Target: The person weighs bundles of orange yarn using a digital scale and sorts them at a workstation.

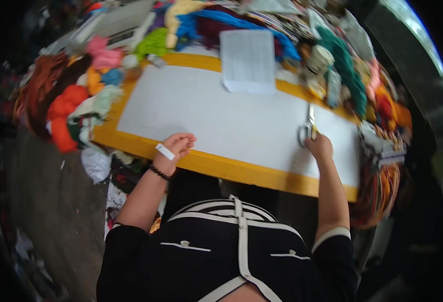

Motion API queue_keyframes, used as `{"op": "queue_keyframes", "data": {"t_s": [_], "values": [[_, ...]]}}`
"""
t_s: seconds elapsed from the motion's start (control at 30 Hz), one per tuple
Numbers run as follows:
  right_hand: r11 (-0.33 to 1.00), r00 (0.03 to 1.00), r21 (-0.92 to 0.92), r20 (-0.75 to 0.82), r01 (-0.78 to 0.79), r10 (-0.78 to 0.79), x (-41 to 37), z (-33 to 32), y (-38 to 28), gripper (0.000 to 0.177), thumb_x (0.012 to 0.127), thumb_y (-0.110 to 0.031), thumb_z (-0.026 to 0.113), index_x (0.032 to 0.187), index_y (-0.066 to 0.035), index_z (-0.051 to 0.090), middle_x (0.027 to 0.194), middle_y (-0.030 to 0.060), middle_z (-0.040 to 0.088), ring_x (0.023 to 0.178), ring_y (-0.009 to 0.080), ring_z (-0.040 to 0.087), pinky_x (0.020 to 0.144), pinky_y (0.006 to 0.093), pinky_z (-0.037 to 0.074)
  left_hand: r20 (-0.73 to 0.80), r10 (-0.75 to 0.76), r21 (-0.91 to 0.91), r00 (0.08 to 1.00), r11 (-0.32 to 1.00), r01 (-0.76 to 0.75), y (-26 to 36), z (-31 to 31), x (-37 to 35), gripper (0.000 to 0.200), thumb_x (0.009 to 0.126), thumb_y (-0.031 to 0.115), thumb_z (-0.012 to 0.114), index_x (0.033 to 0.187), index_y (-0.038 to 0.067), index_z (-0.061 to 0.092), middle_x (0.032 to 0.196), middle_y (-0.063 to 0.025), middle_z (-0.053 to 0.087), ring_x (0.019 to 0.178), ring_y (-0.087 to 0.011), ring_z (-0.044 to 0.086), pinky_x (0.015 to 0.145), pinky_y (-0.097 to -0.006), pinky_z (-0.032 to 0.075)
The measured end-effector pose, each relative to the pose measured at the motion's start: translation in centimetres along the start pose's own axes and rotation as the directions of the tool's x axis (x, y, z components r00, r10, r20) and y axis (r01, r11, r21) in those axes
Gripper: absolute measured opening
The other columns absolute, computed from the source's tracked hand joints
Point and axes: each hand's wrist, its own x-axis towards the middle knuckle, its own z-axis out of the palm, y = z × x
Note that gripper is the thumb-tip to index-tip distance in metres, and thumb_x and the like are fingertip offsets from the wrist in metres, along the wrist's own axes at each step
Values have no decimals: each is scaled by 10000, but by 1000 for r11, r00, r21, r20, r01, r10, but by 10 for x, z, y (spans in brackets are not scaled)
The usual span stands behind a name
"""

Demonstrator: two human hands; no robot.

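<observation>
My left hand (178,145) is just above the near edge of the white board, its fingers loosely bent and apart, with nothing visible in them. A small white label (165,151) lies across the back of this hand, and a dark beaded bracelet (160,172) circles the wrist. On the right, my right hand (320,145) grips a pair of scissors (309,122) by its handle. The blades point away from me over the white surface (221,116). A shadow falls beneath the right hand.
A yellow border (221,168) frames the white work surface. At its far side lies a sheet of paper (247,60). Blue yarn (186,31), orange yarn (63,121) and green yarn (350,65) pile around the edges. Multicoloured strands (380,194) hang at the right.
</observation>
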Motion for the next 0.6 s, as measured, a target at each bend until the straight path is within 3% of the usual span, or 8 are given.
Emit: {"op": "queue_keyframes", "data": {"t_s": [0.13,0.2,0.3,0.37,0.43,0.47,0.53,0.6], "values": [[988,999,-151,9,-42,44,-11,-33,-43,390,731,-433,679,827,-59,629,829,146,648,779,336,620,688,432,483,-83,68,38,994,997,-65,36,-43,6,209,918,201,541,1078,74,584,1044,-24,616,961,-125,571,819,-259,461],[978,929,-5,-311,208,-200,-22,-37,-74,315,761,-364,688,799,-62,608,829,116,637,751,314,608,651,407,482,-145,111,50,983,993,-105,51,-72,21,218,915,216,547,1084,82,580,1044,-21,612,963,-128,571,822,-263,461],[864,920,324,-208,385,-332,-32,-29,-131,228,766,-215,707,885,-42,617,858,114,636,755,283,606,691,377,492,-293,195,33,936,980,-194,91,-105,48,359,878,310,608,1150,88,535,1047,-13,582,939,-129,565,812,-288,450],[748,838,380,-298,544,-458,-35,8,-158,271,760,-204,712,954,-44,613,901,122,632,799,291,603,729,377,487,-380,265,13,886,959,-282,124,-125,75,373,885,336,597,1170,110,514,1119,-35,567,986,-149,570,827,-283,468],[707,778,337,-371,622,-507,-37,37,-184,365,767,-202,702,1071,-48,572,995,144,614,899,322,577,793,379,468,-321,330,-145,888,909,-391,160,-154,108,525,869,371,613,1248,58,429,1221,-103,505,1096,-212,527,902,-314,451],[735,799,332,-366,591,-477,-40,54,-192,411,773,-207,691,1123,-50,543,1064,150,588,970,329,545,846,391,438,-319,336,-145,886,907,-395,178,-161,124,525,869,371,613,1248,58,429,1221,-103,505,1096,-212,527,902,-314,451],[828,847,229,-295,513,-443,-54,63,-209,498,799,-239,649,1224,-42,480,1217,153,516,1120,338,461,965,429,347,-382,232,-404,895,829,-387,213,-175,154,650,868,377,612,1302,-13,325,1298,-176,427,1201,-282,444,990,-355,405],[834,855,224,-270,504,-444,-53,61,-217,500,804,-253,639,1223,-32,479,1235,150,504,1139,336,447,978,434,329,-423,212,-446,881,798,-406,234,-187,185,632,861,386,623,1303,28,346,1300,-166,408,1197,-290,424,981,-360,406]]}}
